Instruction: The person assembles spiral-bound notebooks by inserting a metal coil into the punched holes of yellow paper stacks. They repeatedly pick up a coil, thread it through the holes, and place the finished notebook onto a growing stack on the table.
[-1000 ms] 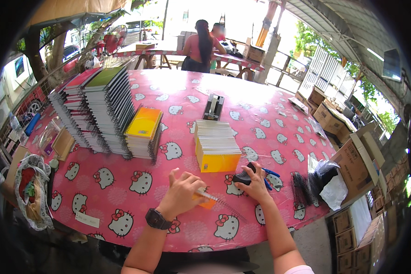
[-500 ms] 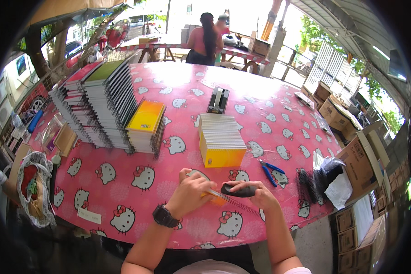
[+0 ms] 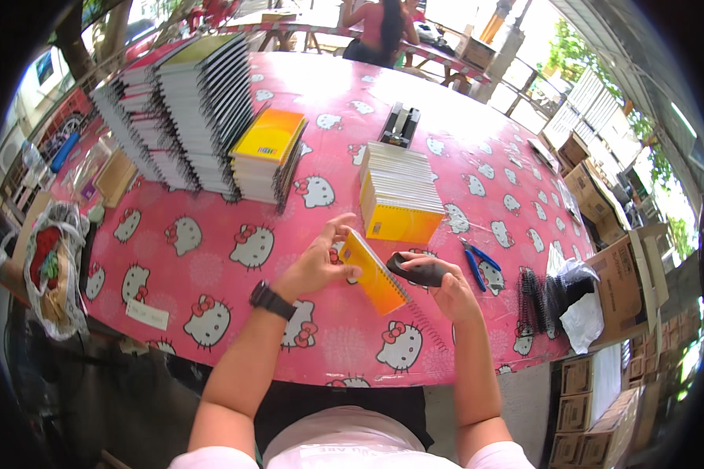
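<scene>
My left hand [image 3: 317, 264] grips a small yellow-orange notebook [image 3: 374, 275] by its left side, thumb on the cover, holding it tilted above the table. My right hand [image 3: 452, 291] is closed around a black, rounded handheld tool [image 3: 419, 271], whose tip is at the notebook's punched edge. From the notebook's lower right corner a thin wire coil [image 3: 428, 325] trails toward the table's near edge. Just beyond my hands stands a row of yellow notebooks [image 3: 401, 222]. Blue-handled pliers [image 3: 475, 266] lie to the right of my right hand.
Tall stacks of spiral notebooks [image 3: 199, 125] and a shorter yellow stack [image 3: 264, 160] stand at left. A black-and-silver device [image 3: 400, 125] sits behind the row. Black coils [image 3: 533, 303] and a cardboard box [image 3: 627, 285] are at right. A plastic bag [image 3: 55, 270] hangs at left.
The notebook has turned from nearly edge-on to show its yellow cover. My left fingers have opened out along its side. The whole view has shifted, with the table higher in it.
</scene>
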